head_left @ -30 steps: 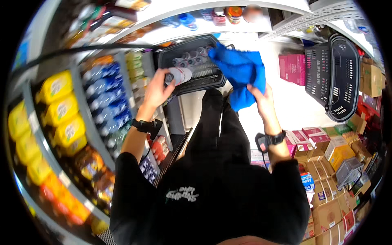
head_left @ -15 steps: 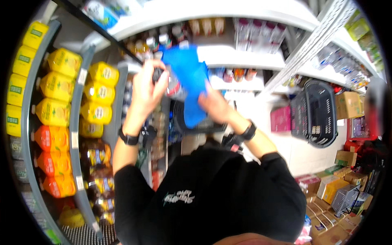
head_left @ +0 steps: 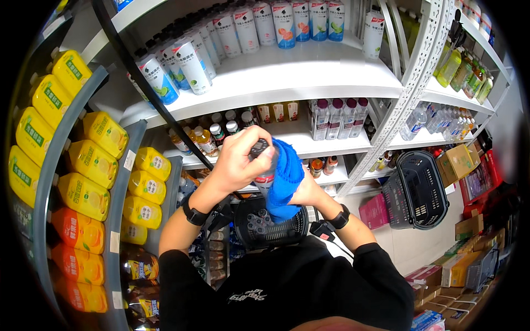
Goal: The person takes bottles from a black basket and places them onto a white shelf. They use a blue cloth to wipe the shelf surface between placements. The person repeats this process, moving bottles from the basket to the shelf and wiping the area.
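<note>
My left hand [head_left: 237,160] grips a bottle [head_left: 264,182] by its dark cap, fingers curled round the top. A blue cloth [head_left: 288,179] is bunched against the bottle's right side. Behind the cloth, my right hand [head_left: 307,192] presses it to the bottle; most of those fingers are hidden. Below both hands stands a dark plastic basket [head_left: 284,236] with several dark-capped bottles [head_left: 257,222] in it.
Ahead, a white shelf [head_left: 309,71] bears several white bottles [head_left: 244,27]. Lower shelves hold clear bottles with purple caps [head_left: 334,118]. Yellow jugs [head_left: 88,196] line the left rack. At right stand another dark basket [head_left: 420,190], a pink box [head_left: 375,211] and cardboard boxes [head_left: 459,164].
The cloth hung spread out beside the bottle; now it is gathered around the bottle's side. The view has shifted, showing more of the upper shelf, and both hands sit lower in the picture.
</note>
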The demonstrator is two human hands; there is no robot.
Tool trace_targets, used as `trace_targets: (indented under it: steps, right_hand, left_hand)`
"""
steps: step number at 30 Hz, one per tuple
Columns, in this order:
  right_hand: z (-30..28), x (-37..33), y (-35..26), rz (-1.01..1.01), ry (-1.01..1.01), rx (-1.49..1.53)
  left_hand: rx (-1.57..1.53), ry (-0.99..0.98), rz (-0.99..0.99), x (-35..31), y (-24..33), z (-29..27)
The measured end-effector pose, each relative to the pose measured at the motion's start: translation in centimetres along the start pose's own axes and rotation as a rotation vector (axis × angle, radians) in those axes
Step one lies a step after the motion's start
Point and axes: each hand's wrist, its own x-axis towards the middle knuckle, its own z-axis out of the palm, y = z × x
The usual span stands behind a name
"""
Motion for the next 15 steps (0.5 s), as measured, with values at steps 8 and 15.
trace_targets:
  steps: [8,15]
  right_hand:
    - [-2.2,4.5,-4.2,-0.533,0.431,-0.431]
    - [-6.6,9.4,-6.2,-0.605,0.500,-0.487]
  left_hand:
    - [0.193,-0.138,0.219,7.7,2.0,-1.1]
    - [0.436,-0.006,0.395,15.3,3.3,-3.3]
